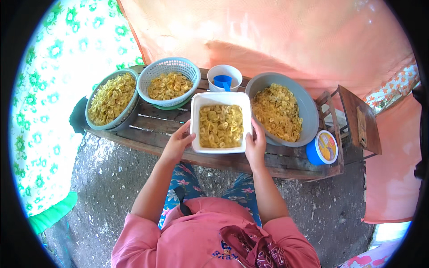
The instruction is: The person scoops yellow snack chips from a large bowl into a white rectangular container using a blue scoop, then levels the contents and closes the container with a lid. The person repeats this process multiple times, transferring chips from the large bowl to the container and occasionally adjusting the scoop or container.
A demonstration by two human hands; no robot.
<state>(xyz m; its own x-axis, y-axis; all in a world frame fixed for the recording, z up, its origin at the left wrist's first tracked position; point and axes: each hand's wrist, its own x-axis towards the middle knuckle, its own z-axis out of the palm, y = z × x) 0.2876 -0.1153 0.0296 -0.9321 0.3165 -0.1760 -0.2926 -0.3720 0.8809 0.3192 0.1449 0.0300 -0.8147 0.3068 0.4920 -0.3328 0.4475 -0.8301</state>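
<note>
While both hands grip it: the white square tub [220,99] of yellow banana chips [220,126] sits on the wooden table [152,129], straight in front of the person and between the round containers.
Step in hand: by my reading, the tub is being set or steadied, held by its two side rims; whether it rests fully on the slats or is just lifted I cannot tell.
Next move calls for: an even pull on both rims to keep the tub level, since the chips lie loose near the top and a tilt would likely spill them.
Left hand [178,144]: at the tub's left rim, fingers [185,134] curled together against the wall, thumb toward the lower corner; closed on the tub.
Right hand [255,145]: at the tub's right rim, fingers [251,129] pressed flat along the wall, clamped on it, just beside the grey bowl [308,111].
Right of the tub: the grey bowl, also with chips, nearly touching the tub; a blue tub with a yellow lid [323,148] at the table's edge.
Left of the tub: a pale blue basket [167,67] of chips, and a grey basin [103,87] of chips at the far left.
Behind the tub: a white cup [225,71] with a blue scoop [222,81] inside.
</note>
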